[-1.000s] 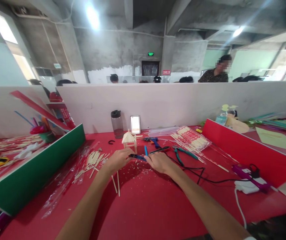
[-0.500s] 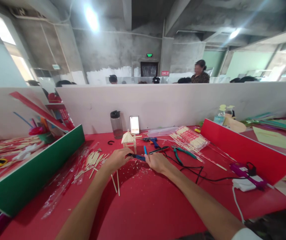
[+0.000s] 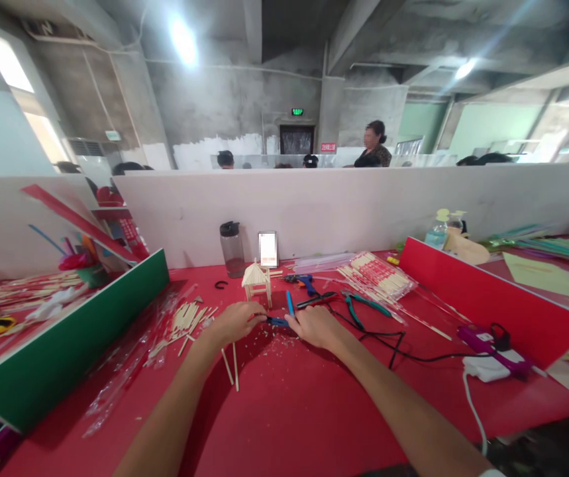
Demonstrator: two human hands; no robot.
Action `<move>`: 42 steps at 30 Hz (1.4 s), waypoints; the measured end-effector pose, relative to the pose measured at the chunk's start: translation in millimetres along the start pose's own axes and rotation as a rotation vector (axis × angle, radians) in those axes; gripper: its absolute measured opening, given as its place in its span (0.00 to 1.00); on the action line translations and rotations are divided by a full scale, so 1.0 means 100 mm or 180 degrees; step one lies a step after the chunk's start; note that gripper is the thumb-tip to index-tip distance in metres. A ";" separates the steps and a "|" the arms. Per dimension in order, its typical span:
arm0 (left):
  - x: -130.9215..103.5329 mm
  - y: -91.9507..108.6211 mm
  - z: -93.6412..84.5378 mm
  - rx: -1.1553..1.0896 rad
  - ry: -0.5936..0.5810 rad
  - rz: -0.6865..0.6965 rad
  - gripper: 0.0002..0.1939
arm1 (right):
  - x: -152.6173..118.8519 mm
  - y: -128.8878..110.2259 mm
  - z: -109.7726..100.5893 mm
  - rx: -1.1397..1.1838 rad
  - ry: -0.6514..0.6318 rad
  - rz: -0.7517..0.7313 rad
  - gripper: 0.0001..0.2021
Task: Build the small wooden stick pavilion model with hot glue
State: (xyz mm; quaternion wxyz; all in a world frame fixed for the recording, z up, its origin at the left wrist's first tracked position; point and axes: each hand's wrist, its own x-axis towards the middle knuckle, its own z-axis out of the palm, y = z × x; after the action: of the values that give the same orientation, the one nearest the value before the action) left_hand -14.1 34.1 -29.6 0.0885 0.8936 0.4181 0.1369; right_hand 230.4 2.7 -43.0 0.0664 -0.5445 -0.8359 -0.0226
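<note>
My right hand [image 3: 316,326] is closed round a pair of blue-handled pliers [image 3: 278,322], which point left. By its thumb a light-blue bar [image 3: 290,303] sticks up; I cannot tell if it is the second handle. My left hand [image 3: 239,321] pinches at the jaw end of the pliers, its fingers hiding whatever is between them. Just beyond it a small house model of wooden sticks [image 3: 256,281] stands upright on posts. Two long sticks [image 3: 232,368] poke out under my left wrist. Pale wood chips [image 3: 270,341] are scattered below both hands.
Loose sticks [image 3: 187,321] lie left, bundled sticks [image 3: 381,273] right. A glue gun [image 3: 304,283], green-handled pliers [image 3: 368,306] and a black cable [image 3: 428,358] lie beyond my right hand. A bottle [image 3: 232,250] and phone [image 3: 268,250] stand behind. Green [image 3: 75,338] and red [image 3: 487,301] boards flank the table.
Both hands have shifted slightly, and the pliers now lie more level and show less of their length between them. A person in the background has moved left.
</note>
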 end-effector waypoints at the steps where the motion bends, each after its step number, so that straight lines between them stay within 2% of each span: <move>1: 0.00 0.00 0.00 -0.0013 -0.0040 -0.0039 0.13 | 0.00 0.00 0.01 -0.0016 -0.0009 -0.0002 0.34; 13: 0.01 -0.17 0.13 -0.0878 -0.0242 -0.0252 0.09 | -0.02 -0.03 -0.05 -0.0163 -0.0107 -0.0079 0.35; 18: 0.02 -0.13 0.16 -0.0918 -0.0355 -0.0386 0.10 | -0.04 -0.05 -0.07 -0.0171 -0.0095 -0.0093 0.34; 25: 0.02 -0.08 0.15 -0.0905 0.0001 -0.0334 0.12 | -0.08 -0.11 -0.07 0.0001 -0.0164 -0.0056 0.32; 29: 0.02 -0.08 0.10 -0.0957 0.0206 -0.0318 0.11 | -0.13 -0.24 0.00 0.0090 0.0001 0.0084 0.29; 34: 0.03 0.02 0.06 -0.1004 0.0297 -0.0245 0.09 | -0.17 -0.36 0.04 0.0114 0.0277 -0.0098 0.22; 38: 0.04 0.07 0.06 -0.1031 0.0398 -0.0182 0.10 | -0.11 -0.31 -0.01 0.0301 0.0344 -0.0134 0.16; 42: 0.05 0.05 0.07 -0.0999 0.0417 -0.0214 0.09 | -0.03 -0.18 0.00 0.0668 0.0172 0.0000 0.11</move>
State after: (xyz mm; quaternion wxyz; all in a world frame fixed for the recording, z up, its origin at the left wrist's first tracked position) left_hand -5.4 34.9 -33.9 0.2041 0.8435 0.4262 0.2554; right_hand 215.3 -7.1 -42.2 0.1455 -0.5337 -0.8316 0.0505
